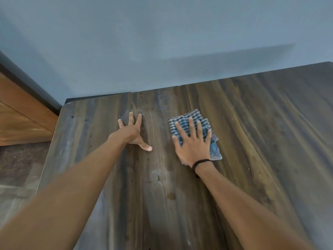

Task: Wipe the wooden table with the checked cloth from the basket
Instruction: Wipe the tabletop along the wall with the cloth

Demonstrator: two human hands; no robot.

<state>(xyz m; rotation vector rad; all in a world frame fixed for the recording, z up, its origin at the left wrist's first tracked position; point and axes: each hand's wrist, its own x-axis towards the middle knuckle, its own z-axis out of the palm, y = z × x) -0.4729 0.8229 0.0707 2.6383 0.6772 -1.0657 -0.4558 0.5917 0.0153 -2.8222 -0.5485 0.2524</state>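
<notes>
The right hand (193, 141) lies flat, fingers spread, on the folded checked cloth (195, 131), long axis pointing away from the person; the left hand (134, 132) rests splayed on the wooden table (261, 141) beside it.

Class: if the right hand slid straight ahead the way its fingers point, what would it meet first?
Only bare wooden table lies ahead of the right hand and checked cloth; it would probably meet the wall at the far edge first.

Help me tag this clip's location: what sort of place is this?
Likely an indoor room, perhaps a home: a dark wooden table against a plain blue-grey wall, with wooden panelling at left.
</notes>
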